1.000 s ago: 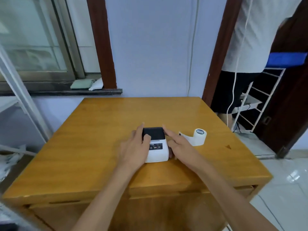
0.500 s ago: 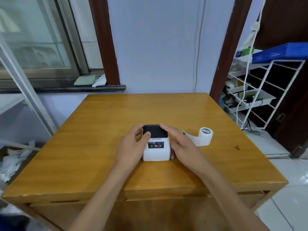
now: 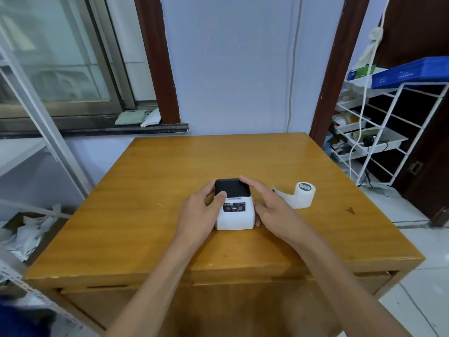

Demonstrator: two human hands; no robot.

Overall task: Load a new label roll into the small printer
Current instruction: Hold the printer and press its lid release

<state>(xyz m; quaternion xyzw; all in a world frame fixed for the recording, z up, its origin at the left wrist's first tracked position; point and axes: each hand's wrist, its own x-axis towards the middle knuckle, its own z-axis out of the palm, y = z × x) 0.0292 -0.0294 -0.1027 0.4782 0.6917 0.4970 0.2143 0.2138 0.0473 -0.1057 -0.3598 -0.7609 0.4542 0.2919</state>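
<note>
Our left hand [image 3: 199, 212] grips the small printer [image 3: 235, 207] at mid-table [image 3: 145, 215]; our right hand [image 3: 274, 210] rests loosely against its three o'clock side. The label roll [image 3: 302, 195] stands farther toward three o'clock.

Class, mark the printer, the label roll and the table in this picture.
printer [image 3: 235, 218], head view, white front face.
label roll [image 3: 303, 197], head view, side of the upright roll.
table [image 3: 150, 181], head view, bare top left of the printer.
</note>
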